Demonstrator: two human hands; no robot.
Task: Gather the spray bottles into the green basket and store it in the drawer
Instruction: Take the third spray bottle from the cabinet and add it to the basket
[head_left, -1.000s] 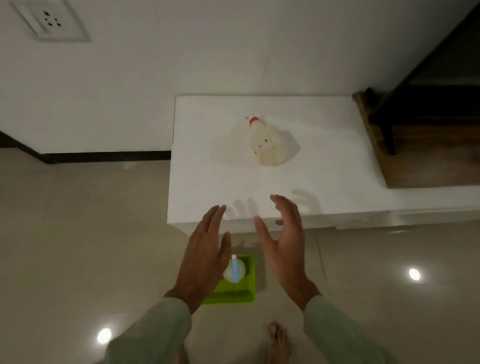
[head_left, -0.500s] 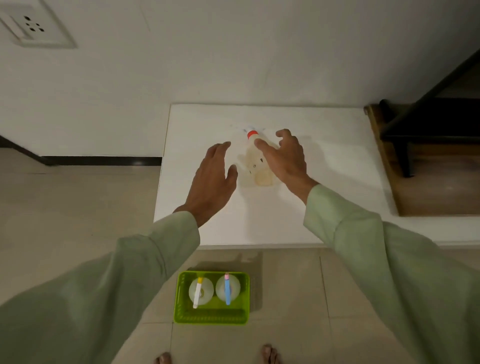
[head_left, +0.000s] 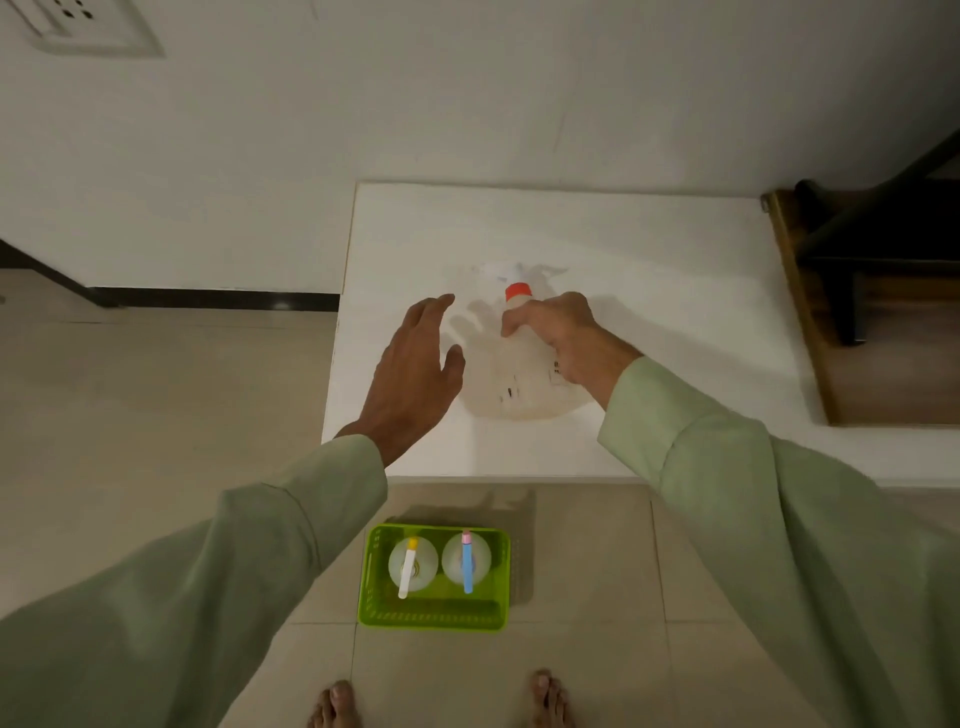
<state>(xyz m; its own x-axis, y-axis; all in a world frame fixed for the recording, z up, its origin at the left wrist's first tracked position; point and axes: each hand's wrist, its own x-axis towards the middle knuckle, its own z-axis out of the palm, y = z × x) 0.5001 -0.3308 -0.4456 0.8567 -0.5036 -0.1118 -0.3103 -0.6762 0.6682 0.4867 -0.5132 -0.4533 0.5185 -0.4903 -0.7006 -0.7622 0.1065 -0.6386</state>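
Observation:
A pale translucent spray bottle (head_left: 519, 387) with a red collar stands on the white cabinet top (head_left: 675, 291). My right hand (head_left: 558, 332) is closed around its neck just below the red collar. My left hand (head_left: 415, 371) hovers to the left of the bottle with fingers apart, holding nothing. On the floor below the cabinet's front edge sits the green basket (head_left: 434, 610). Two spray bottles stand in it, one with a yellow and white top (head_left: 410, 566), one with a pink and blue top (head_left: 466, 561).
The cabinet stands against a white wall. A dark wooden stair and black railing (head_left: 872, 270) lie to its right. Beige floor tiles (head_left: 156, 415) spread to the left. My bare feet (head_left: 441, 701) are just behind the basket.
My right hand has closed around the bottle's neck, where before it was only reaching over it. The left hand stays open beside the bottle. The view has come closer to the cabinet.

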